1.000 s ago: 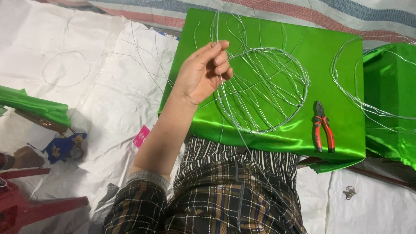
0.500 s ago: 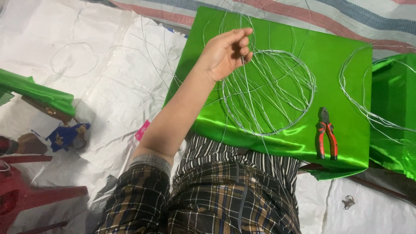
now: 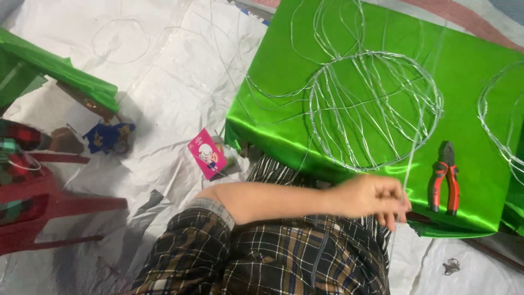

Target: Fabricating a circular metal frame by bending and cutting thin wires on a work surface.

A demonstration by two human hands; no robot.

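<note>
Left hand: the left hand (image 3: 371, 199) lies across the lap at the near edge of the green board (image 3: 273, 82), fingers curled together and pinching a thin wire strand (image 3: 410, 158) that runs up from the fingertips.
Right hand: out of view.
Wire: the strand climbs from the pinch over the board's near edge into the wire ring (image 3: 376, 109), a round hoop of many loose turns lying flat in the middle of the board.
Hard to make out: single turns in the ring cannot be told apart; whether the pinched strand joins the ring or only crosses it is unclear.
Cut off: a second coil (image 3: 499, 131) runs off the board's right edge.
Pliers: red-handled pliers (image 3: 445, 177) lie near the board's near-right corner, just beside the hand, not touching it.
Open room: bare green shows along the board's left edge; white sheeting (image 3: 164, 98) spreads beyond, with a pink card (image 3: 206, 154) near the board's near-left corner.
</note>
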